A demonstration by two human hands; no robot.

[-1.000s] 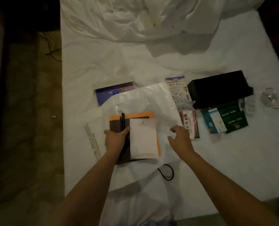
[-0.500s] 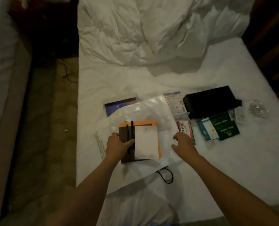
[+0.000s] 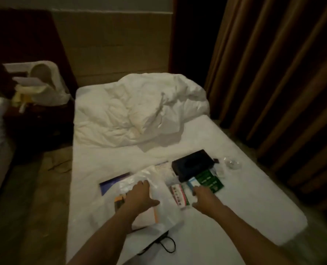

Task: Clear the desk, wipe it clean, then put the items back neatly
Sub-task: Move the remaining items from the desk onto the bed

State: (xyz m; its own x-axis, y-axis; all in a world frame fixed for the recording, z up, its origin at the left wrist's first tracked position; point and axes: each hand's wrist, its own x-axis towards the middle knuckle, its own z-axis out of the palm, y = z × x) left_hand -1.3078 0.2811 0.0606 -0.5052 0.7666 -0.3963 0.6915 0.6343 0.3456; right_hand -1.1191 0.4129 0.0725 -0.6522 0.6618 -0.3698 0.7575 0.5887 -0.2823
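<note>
Two bare forearms, no sleeves visible

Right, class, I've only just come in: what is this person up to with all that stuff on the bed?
A person leans over a white bed where desk items are laid out. The left hand lies flat on a clear plastic bag covering an orange folder. The right hand reaches toward the packets beside a red-and-white packet, gripping nothing that shows. A black box and green booklets lie untouched.

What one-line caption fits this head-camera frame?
Both hands reach over desk items laid out on a white bed: left hand on a clear plastic bag, right hand beside green packets.
</note>
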